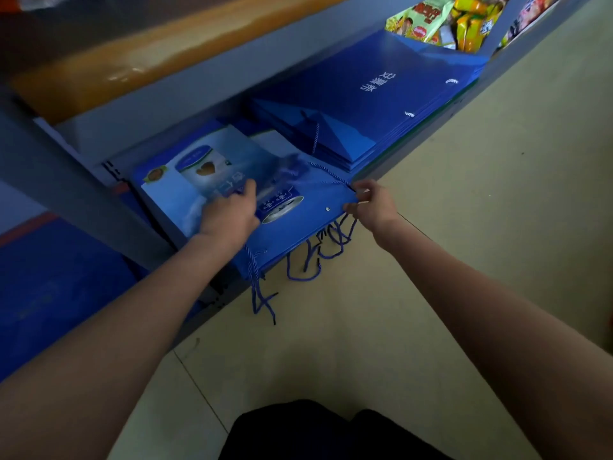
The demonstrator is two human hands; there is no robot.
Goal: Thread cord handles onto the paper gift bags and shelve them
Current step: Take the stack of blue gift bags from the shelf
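A flat blue paper gift bag point(292, 224) printed with a tin lies on the low shelf point(428, 134), its top edge sticking out over the floor. My left hand point(229, 212) presses flat on the middle of the bag. My right hand point(370, 202) pinches the bag's right corner together with a blue cord point(331, 175) that runs across the bag. Several blue cord handles point(318, 257) hang below the bag's edge. A metal eyelet point(327, 209) shows near my right hand.
A stack of plain blue flat bags point(371, 104) fills the shelf to the right. Snack packets point(441, 21) lie beyond it. An orange shelf board point(139, 58) overhangs above. A grey upright post point(66, 190) stands at left. Beige floor tiles point(447, 244) lie below.
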